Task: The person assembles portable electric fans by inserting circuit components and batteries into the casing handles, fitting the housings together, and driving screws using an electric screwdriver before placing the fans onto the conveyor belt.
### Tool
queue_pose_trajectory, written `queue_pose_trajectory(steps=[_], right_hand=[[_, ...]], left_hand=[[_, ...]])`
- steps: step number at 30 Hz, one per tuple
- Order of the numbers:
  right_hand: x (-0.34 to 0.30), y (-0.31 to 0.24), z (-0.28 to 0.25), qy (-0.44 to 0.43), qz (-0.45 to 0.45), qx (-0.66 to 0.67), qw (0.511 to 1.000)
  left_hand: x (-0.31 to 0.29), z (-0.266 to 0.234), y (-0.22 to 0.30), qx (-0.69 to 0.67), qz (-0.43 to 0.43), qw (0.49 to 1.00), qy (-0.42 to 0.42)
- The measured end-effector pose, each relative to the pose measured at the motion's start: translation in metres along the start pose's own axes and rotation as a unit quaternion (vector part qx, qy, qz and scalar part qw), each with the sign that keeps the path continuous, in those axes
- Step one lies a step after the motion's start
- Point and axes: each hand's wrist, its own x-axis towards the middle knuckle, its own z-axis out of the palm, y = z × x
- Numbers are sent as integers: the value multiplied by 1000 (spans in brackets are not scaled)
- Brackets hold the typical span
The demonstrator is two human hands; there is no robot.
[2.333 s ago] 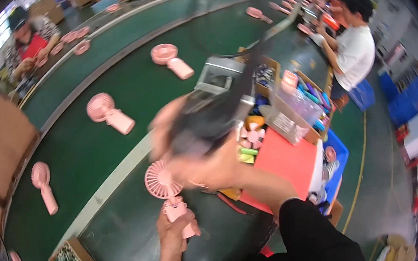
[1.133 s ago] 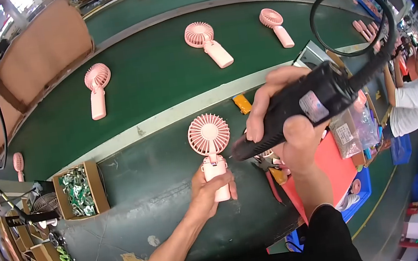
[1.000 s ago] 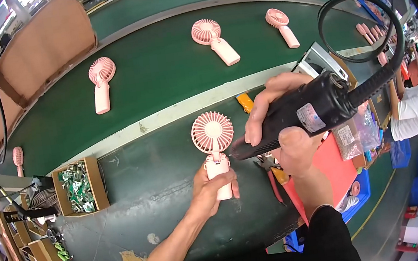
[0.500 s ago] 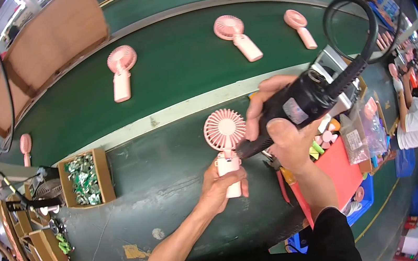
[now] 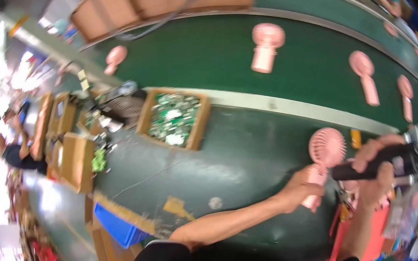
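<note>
A pale pink handheld fan (image 5: pixel 327 147) stands tilted over the bench, its round grille up. My left hand (image 5: pixel 301 191) is closed around its handle. My right hand (image 5: pixel 374 180) grips a black corded power tool (image 5: pixel 396 160), thumb and fingers wrapped round its body. The tool lies nearly level, with its dark nose pointing left at the fan's neck, and a narrow gap seems to part them. Blur hides the tip.
On the green conveyor (image 5: pixel 199 52) beyond the bench lie several pink fans, one (image 5: pixel 266 48) near the middle. A cardboard box of green circuit boards (image 5: pixel 173 119) stands on the bench at left. A red-orange sheet (image 5: pixel 359 229) and plastic bags (image 5: pixel 403 221) are at lower right.
My view has swung left, so the hands now appear farther right. The tool's nose, at the fan's neck before, now seems slightly apart from it. Both hands keep their holds.
</note>
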Motion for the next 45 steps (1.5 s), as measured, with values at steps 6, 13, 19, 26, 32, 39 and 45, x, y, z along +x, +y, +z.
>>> queue_pose_trajectory(steps=[6,13,19,26,32,39,45], right_hand=[[3,-3,1,-53,3,42,998],[8,-22,-15,25,-50,0,998],[17,-54,-53,114,-96,50,988],[22,-80,-55,99,-207,-3,973],[20,-96,-80,148,-248,-36,957],[37,-95,-85,263,-246,-141,922],[40,-104,-78,290,-194,-197,916]], left_hand=[[-2,-2,2,15,6,1000,-12],[-9,3,19,39,28,998,27],[31,-28,97,432,269,822,254],[94,-93,212,710,290,439,468],[125,-111,215,821,259,251,442],[175,-85,212,822,281,369,331],[202,-86,225,750,174,508,385]])
